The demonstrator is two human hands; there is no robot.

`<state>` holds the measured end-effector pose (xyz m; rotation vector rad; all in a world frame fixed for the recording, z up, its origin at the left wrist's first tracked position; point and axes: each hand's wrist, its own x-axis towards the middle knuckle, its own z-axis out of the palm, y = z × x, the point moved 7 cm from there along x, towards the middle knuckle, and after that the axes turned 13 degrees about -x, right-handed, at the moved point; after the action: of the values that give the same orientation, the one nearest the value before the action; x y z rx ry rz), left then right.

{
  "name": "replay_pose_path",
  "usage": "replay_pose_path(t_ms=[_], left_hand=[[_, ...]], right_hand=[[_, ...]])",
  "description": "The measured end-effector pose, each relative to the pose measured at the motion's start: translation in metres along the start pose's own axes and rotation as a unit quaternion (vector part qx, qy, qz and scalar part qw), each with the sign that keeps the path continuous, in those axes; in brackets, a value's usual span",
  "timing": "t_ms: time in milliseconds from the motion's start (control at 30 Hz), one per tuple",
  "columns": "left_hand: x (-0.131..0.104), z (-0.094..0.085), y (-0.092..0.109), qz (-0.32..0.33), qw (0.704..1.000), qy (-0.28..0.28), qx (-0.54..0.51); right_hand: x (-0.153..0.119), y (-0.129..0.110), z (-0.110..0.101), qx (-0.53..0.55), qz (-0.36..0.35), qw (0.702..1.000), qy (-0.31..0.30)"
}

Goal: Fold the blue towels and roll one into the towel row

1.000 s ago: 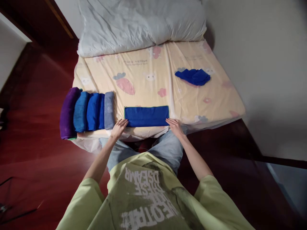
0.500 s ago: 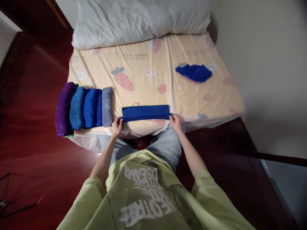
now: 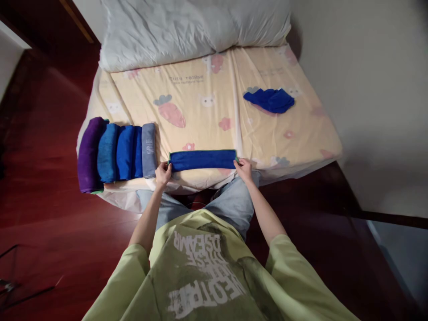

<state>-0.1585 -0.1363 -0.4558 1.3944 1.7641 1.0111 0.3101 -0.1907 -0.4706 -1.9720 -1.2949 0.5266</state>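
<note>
A blue towel (image 3: 202, 160) with green edging lies as a long narrow strip near the front edge of the bed. My left hand (image 3: 163, 174) pinches its left end, and my right hand (image 3: 243, 170) pinches the right end. Both hands are closed, thumbs and fingers on the towel's ends. Left of my left hand stands a row of folded or rolled towels: a grey one (image 3: 149, 150), bright blue ones (image 3: 125, 152), a lighter blue one (image 3: 107, 152) and a purple one (image 3: 90, 156). Farther off to the right lies a crumpled blue cloth (image 3: 271, 100).
The bed (image 3: 197, 120) has a pale yellow sheet printed with carrots and rabbits. A large white quilt or pillow (image 3: 194, 33) lies across its far end. A wall (image 3: 374, 111) rises on the right. Dark red floor (image 3: 43, 178) extends left, with a thin black stand (image 3: 20, 285) there.
The near edge of the blue towel, raised as a narrow fold before, now lies over the strip, covering most of its width. Both hands still hold the ends. The view has shifted slightly.
</note>
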Motion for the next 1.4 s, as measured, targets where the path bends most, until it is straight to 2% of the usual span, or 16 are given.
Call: replay_pose_path(t_ms=[100,200,267,367,400,533,600,700,833,1033,1233,1400], left_hand=[[0.0,0.0,0.0,-0.013,1.0,0.007,0.003],[-0.003,0.004,0.004,0.005,1.0,0.005,0.017],[-0.006,0.006,0.01,0.042,0.998,0.007,0.041],[-0.011,0.008,0.023,0.135,0.986,0.0,0.093],[-0.013,0.011,0.028,0.169,0.979,-0.028,0.109],[-0.021,0.028,0.034,0.257,0.932,-0.212,0.143],[-0.024,0.028,0.035,0.275,0.917,-0.245,0.153],[-0.025,0.026,0.035,0.292,0.908,-0.252,0.163],[-0.021,0.027,0.032,0.273,0.91,-0.258,0.176],[-0.009,0.025,0.03,0.242,0.931,-0.242,0.128],[0.001,0.014,0.028,0.155,0.97,-0.186,0.031],[0.017,0.008,0.034,0.082,0.988,-0.132,0.022]], right_hand=[[-0.001,0.006,0.003,0.009,0.012,1.0,-0.01],[-0.002,0.007,0.005,-0.02,0.005,1.0,-0.008],[-0.005,0.001,0.0,-0.063,-0.026,0.997,0.023],[-0.012,-0.019,-0.006,-0.138,-0.124,0.981,0.049],[-0.015,-0.026,-0.004,-0.16,-0.168,0.972,0.034],[-0.029,-0.045,0.007,-0.211,-0.314,0.922,-0.085],[-0.033,-0.045,0.006,-0.223,-0.339,0.906,-0.118],[-0.037,-0.044,0.0,-0.234,-0.349,0.897,-0.136],[-0.037,-0.044,-0.002,-0.23,-0.338,0.9,-0.152],[-0.025,-0.037,-0.001,-0.128,-0.273,0.944,-0.135],[-0.008,-0.017,0.006,-0.008,-0.189,0.972,-0.139],[0.015,-0.004,0.009,-0.004,-0.082,0.99,-0.114]])
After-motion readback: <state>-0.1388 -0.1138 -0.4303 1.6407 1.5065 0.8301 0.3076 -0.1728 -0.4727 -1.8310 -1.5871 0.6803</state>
